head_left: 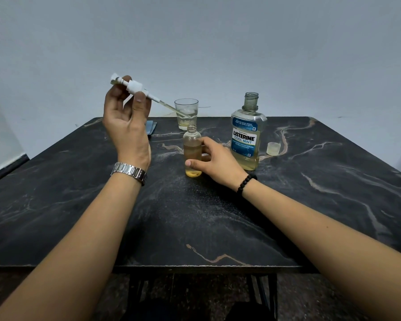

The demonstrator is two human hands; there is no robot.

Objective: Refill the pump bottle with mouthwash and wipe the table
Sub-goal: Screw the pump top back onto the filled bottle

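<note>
A: Black marble, veined with tan; that is the table (218, 216); near its middle stands the bottle (192, 151), upright, uncapped, part full of yellowish liquid.

B: And the hands?

A: The right hand (214, 162) wraps the bottle from its 3 o'clock side, thumb across the front low down, fingers curled behind; a firm hold; a black bead bracelet (245, 183) sits on that wrist. The left hand (125, 121) is raised off the table at the bottle's 10 o'clock; its thumb and fingertips pinch the white pump (134, 86) at the collar; the pump lies tilted, head up to the left, dip tube slanting down to the right; the tube's tip hangs just above the bottle's mouth, not inside it. A steel watch (130, 172) is on that wrist.

B: What else is on the table?

A: A clear glass (186, 113) at the bottle's 12 o'clock, with a little pale liquid at the bottom; the mouthwash (248, 137) at 3 o'clock, upright, open, about a third full; its cap (273, 148) further out at 3 o'clock, apart from it; a blue cloth (151, 127) at 10 o'clock, partly hidden behind the left hand.
</note>
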